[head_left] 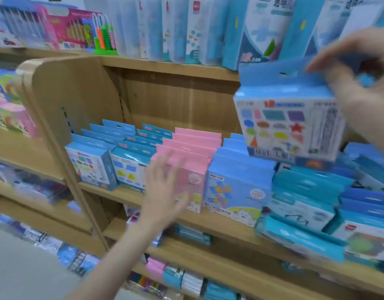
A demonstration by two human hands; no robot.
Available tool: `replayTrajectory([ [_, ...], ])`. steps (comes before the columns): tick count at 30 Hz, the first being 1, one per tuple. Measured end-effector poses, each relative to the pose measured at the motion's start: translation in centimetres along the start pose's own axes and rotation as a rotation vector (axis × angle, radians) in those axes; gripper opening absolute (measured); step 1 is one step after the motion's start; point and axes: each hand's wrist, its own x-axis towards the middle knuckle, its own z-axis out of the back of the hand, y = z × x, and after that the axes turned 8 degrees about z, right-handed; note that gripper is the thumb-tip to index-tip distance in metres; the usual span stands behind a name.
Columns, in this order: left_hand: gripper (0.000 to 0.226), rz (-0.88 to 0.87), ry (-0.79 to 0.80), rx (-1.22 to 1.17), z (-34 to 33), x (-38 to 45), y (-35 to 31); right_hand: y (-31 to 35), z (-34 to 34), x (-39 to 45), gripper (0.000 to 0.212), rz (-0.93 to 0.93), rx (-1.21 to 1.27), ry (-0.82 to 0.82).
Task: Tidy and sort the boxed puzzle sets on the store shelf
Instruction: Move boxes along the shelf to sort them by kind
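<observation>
Right hand (357,83) grips a shapes box (288,126) by its blue hang tab, lifted clear above the jumbled blue pile (312,204) at the shelf's right end; printed face toward the camera, probably to read which set it is. Left hand (165,187) blurred, fingers spread and empty, reaching at the pink row (193,152); contact unclear. Matching shapes boxes stand filed in the far-left row (89,161) on the same shelf (130,193); likely destination. Rows stand upright, tabs up, sorted by colour; pile not yet sorted.
</observation>
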Motion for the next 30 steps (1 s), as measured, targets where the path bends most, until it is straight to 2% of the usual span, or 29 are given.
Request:
replayTrajectory([
  [3,0.070,-0.438,0.182,-0.074,-3.3,-3.8,-1.6,2.2,-4.4,2.7,0.018,-0.015,0.017,-0.077],
  [6,0.080,-0.743,0.432,0.186,-8.5,-7.4,-4.3,2.3,-5.8,2.4,0.019,-0.146,0.014,-0.080],
  [7,0.073,-0.833,0.561,0.297,-9.8,-8.0,-4.9,2.1,-5.1,1.8,0.018,-0.186,0.004,-0.095],
  [8,0.059,-0.903,0.626,0.359,-11.0,-8.6,-5.2,2.3,-4.1,1.2,0.018,-0.219,-0.017,-0.115],
  [9,0.043,-0.909,0.625,0.380,-12.3,-9.2,-5.3,2.4,-3.1,0.5,0.017,-0.241,-0.041,-0.133],
  [12,0.026,-0.756,0.718,0.245,-13.3,-8.8,-6.3,2.6,-0.4,-2.5,0.017,-0.307,-0.079,-0.190],
  [13,0.024,-0.729,0.697,0.262,-13.6,-8.7,-6.7,2.7,0.2,-3.6,0.017,-0.324,-0.084,-0.192],
  [15,0.038,-0.709,0.639,0.261,-13.7,-9.0,-6.7,2.4,1.2,-5.5,0.018,-0.362,-0.052,-0.169],
  [18,0.028,-0.693,0.562,0.123,-13.3,-9.0,-6.5,2.1,1.9,-8.1,0.024,-0.413,0.022,-0.130],
  [20,0.028,-0.615,0.557,0.031,-12.5,-9.3,-6.0,1.8,2.0,-9.3,0.031,-0.467,0.116,-0.132],
  [24,0.022,-0.325,0.414,0.069,-9.1,-10.5,-2.7,2.0,0.2,-8.8,0.034,-0.480,0.268,-0.065],
  [30,0.023,0.132,0.247,0.130,-2.4,-9.2,4.7,4.7,-7.2,-5.2,0.032,-0.386,0.439,0.041],
])
